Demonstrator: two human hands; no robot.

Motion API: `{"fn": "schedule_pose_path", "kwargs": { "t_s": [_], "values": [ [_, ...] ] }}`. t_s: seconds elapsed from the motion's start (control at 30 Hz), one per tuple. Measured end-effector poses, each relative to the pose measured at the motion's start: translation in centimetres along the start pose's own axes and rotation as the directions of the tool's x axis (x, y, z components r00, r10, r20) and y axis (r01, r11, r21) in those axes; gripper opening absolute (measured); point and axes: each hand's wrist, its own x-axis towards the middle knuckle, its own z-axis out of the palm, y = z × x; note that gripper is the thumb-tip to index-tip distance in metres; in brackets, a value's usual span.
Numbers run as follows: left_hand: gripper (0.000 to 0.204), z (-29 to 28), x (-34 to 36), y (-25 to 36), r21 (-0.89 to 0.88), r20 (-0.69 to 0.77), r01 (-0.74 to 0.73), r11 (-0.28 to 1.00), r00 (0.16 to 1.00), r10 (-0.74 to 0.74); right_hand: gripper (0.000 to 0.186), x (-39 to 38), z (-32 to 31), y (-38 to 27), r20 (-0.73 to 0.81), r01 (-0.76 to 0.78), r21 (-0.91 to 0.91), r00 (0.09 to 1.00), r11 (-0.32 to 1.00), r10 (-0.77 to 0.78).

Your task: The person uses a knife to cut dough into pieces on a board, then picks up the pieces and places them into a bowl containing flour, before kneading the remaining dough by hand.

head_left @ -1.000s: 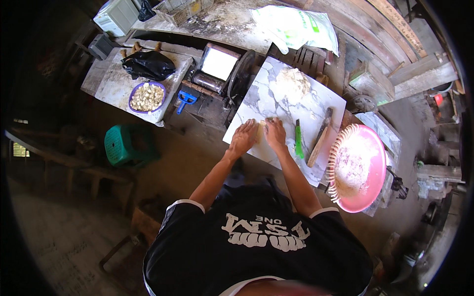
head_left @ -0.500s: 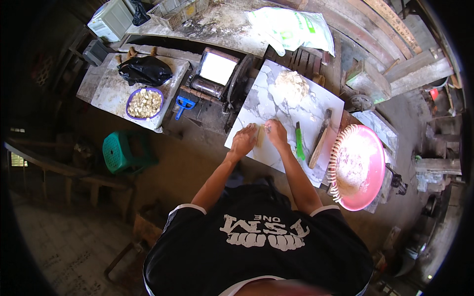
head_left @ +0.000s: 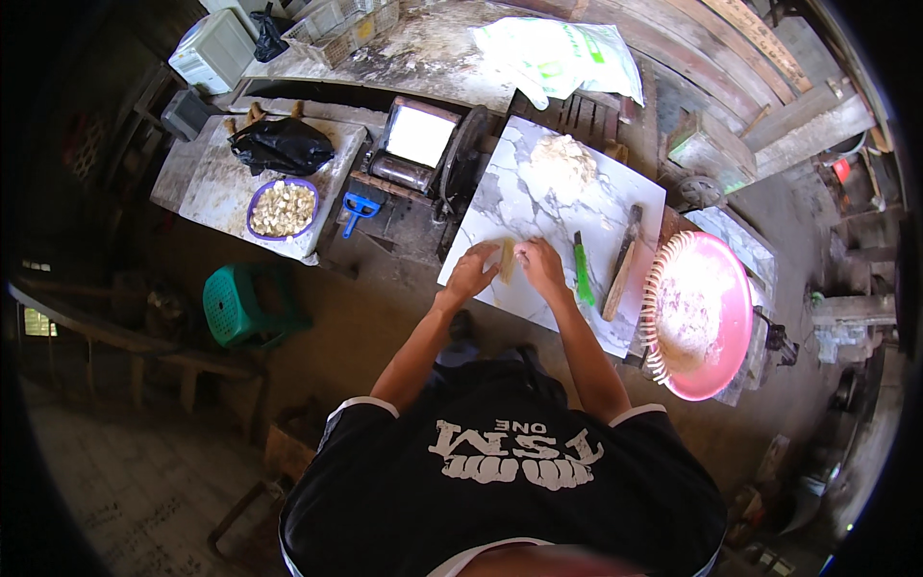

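Note:
On the white marble-patterned board, a flat yellowish strip lies between my two hands. The curled fingers of my left hand close on its left edge. Just right of the strip, my right hand has its fingertips pinched together; a small pale bit shows at them, too small to name. A pale, floury mound of dough sits toward the board's far edge. To the right of my right hand lie a green-handled knife and a long blade with a wooden handle.
A pink basin with whitish powder stands at the right, pale curved pieces lining its left rim. Left of the board are a roller machine, a blue scraper, and a purple-rimmed bowl of pale chunks. A green stool stands lower left.
My right hand's fingertips have drawn slightly away from the strip's right side. My left hand's fingers have shifted a little, uncovering more of the strip. The whole view has shifted slightly.

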Motion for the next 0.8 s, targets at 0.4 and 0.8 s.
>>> {"fn": "schedule_pose_path", "kwargs": {
  "t_s": [0.4,0.8],
  "values": [
    [0.027,-0.4,-0.6,2.8,-0.413,0.253,0.062,0.909,0.966,0.049,0.010,-0.1,-6.3,-4.8,0.002,-0.018,0.186,1.000,0.982,0.018],
    [0.021,-2.2,0.3,9.3,-0.605,-0.050,-0.114,0.788,0.993,0.106,0.014,0.6,-11.3,-6.2,-0.022,0.038,0.414,0.999,0.909,-0.032]
  ]
}}
